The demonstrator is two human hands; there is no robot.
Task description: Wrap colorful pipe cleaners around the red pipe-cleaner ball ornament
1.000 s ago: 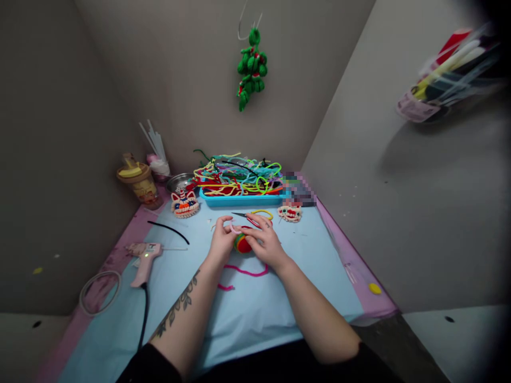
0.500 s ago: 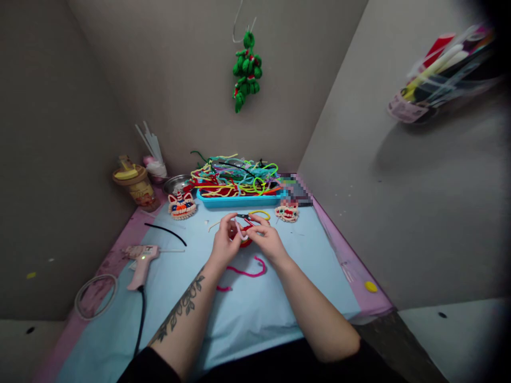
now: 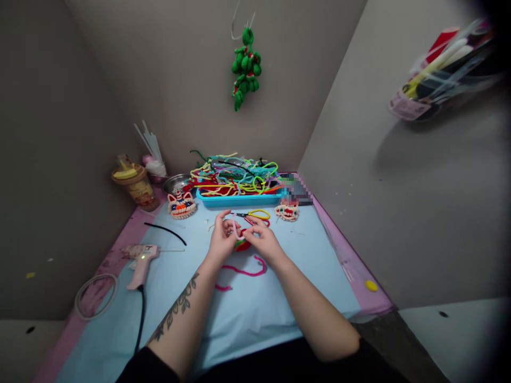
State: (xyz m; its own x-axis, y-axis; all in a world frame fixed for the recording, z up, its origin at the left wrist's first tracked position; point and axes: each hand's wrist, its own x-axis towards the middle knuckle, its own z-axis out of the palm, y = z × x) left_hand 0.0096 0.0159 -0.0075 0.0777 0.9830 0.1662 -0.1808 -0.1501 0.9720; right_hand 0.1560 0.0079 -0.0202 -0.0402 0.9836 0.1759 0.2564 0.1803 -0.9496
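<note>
A pale pink pipe cleaner (image 3: 235, 227), bent in a curve, is between my two hands above the middle of the table. My right hand (image 3: 264, 240) pinches its lower end between thumb and fingers. My left hand (image 3: 222, 238) is closed around its other side, index finger raised near the upper end. Just below my fingertips lies a small red, green and yellow fuzzy piece (image 3: 242, 247), partly covered by the hands. Scissors (image 3: 258, 214) with yellow and red handles lie right behind my hands. A magenta pipe cleaner (image 3: 248, 274) curves on the blue cloth nearer to me.
A pink glue gun (image 3: 141, 260) with its cord and a black pipe cleaner (image 3: 165, 230) lie left. Behind stand a blue tray (image 3: 239, 201) heaped with pipe cleaners, two lion-like faces (image 3: 182, 205), a metal bowl (image 3: 175, 182) and a cup (image 3: 138, 186).
My hands have drawn slightly apart, the left shifting a little left. The pink pipe cleaner now stands more upright, and more of the scissors shows behind.
</note>
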